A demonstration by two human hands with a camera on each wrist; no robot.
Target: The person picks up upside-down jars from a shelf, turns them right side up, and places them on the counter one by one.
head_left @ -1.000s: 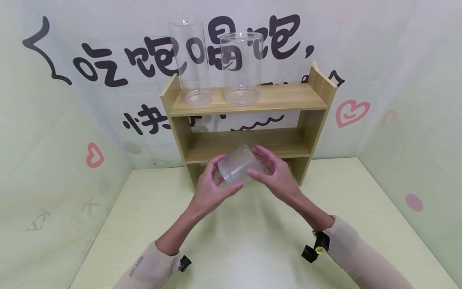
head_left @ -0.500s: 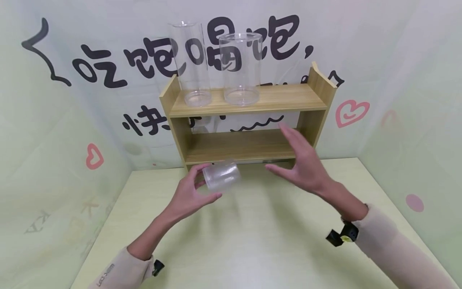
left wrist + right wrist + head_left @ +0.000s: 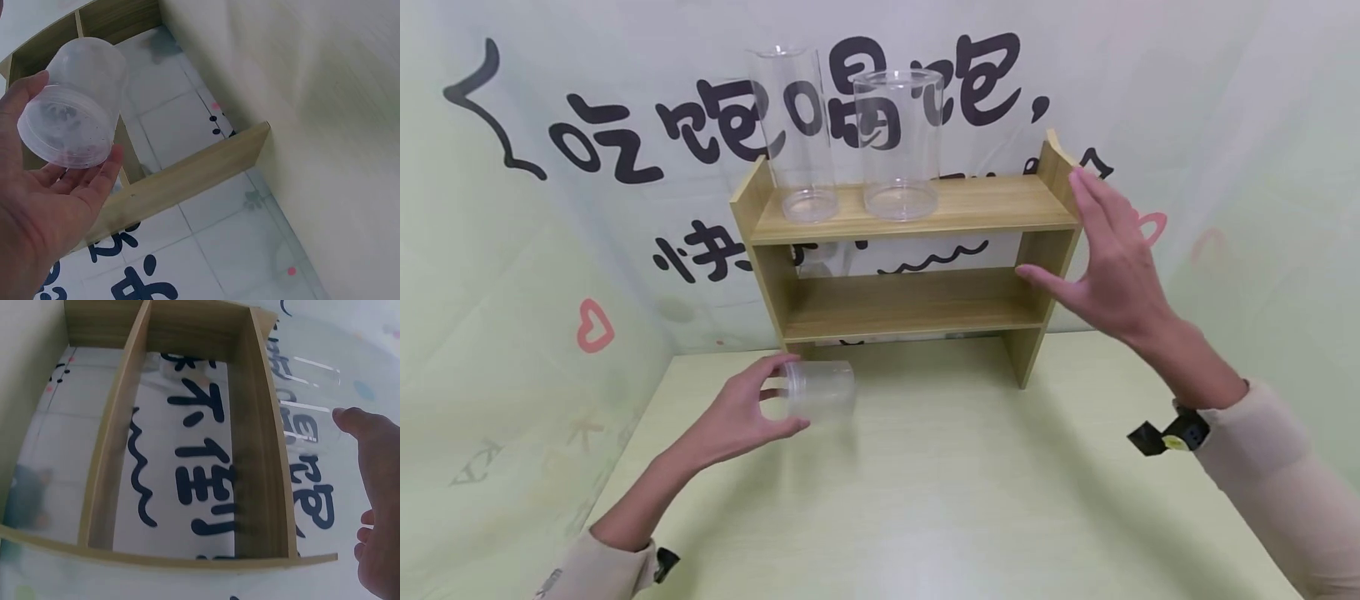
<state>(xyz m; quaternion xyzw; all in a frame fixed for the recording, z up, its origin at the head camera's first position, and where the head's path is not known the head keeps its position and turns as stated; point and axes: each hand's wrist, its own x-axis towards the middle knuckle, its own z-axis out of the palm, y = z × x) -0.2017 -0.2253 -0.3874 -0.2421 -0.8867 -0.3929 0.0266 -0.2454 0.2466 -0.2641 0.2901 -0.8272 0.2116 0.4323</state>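
A small clear plastic jar (image 3: 824, 388) lies on its side in the grip of my left hand (image 3: 741, 421), its wider end toward the palm. In the left wrist view the thumb and fingers curl round that wide end of the jar (image 3: 69, 128), while its narrower body points away. My right hand (image 3: 1116, 267) is spread with nothing in it, overlapping the right side of the wooden shelf (image 3: 917, 302) in the head view. Two taller clear cylinders stand upright on the shelf's top board: a narrow one (image 3: 808, 204) at left and a wider one (image 3: 901, 200) beside it.
The shelf stands on a pale green table (image 3: 925, 492) against a white backdrop (image 3: 625, 75) with black lettering. Side curtains (image 3: 497, 333) close off the left and right. The shelf's raised right side panel (image 3: 1056, 171) is close to my right fingers.
My right hand has let go of the jar and moved up and right. My left hand has carried the jar left and down, turning it closer to horizontal.
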